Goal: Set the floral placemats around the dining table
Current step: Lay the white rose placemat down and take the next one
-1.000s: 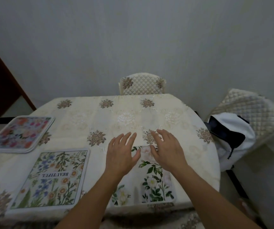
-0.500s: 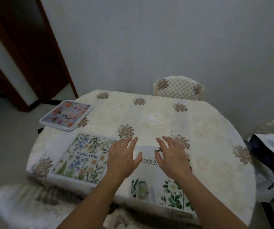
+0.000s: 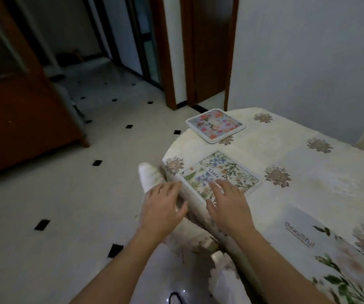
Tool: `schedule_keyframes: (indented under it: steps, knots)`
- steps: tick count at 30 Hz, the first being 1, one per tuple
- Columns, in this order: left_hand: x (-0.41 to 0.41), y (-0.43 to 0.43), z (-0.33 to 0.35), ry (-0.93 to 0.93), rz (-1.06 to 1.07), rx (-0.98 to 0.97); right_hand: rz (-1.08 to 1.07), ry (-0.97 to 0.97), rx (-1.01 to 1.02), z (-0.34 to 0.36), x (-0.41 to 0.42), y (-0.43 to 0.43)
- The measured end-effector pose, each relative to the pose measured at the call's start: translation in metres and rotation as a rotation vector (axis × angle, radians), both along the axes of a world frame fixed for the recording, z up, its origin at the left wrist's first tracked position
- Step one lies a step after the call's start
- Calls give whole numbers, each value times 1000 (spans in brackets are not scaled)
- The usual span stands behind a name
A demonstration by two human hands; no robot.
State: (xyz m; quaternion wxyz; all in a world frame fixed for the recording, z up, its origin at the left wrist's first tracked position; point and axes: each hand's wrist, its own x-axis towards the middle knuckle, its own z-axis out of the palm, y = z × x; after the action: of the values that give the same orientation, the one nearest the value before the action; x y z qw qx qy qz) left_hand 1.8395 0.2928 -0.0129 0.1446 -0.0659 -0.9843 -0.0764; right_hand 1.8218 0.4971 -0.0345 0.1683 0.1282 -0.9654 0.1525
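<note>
The white placemat [image 3: 321,244] at four o'clock reads "Beautiful", blurred, while the blue-flowered placemat [image 3: 220,172] near centre shows only partial letters by the right hand [image 3: 227,205].

3 placemats lie on the bench [image 3: 308,172]. The far placemat [image 3: 215,125] sits at the bench's far left corner. The middle placemat [image 3: 218,174] lies nearer me along the left edge, apart from the far one. The near placemat [image 3: 321,249] lies to my right, closest to me. My right grip [image 3: 227,205] rests flat on the middle placemat's near corner. My left grip [image 3: 162,205] hangs just left of it, past the bench edge, over the floor [image 3: 67,194].
</note>
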Motion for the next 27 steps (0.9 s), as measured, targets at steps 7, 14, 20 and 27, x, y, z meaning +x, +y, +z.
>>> schedule_keyframes:
  steps: [7,14,20,27]
  knots:
    - [33,-138,3,10,295,-23,295,18,-11,12,-33,-141]
    - [10,-252,-13,65,419,17,408,67,9,16,-81,-263]
    - [-40,-361,-28,42,465,101,452,-36,27,-7,-136,-388]
    - [-104,-470,-14,31,453,64,420,-63,36,-5,-186,-497]
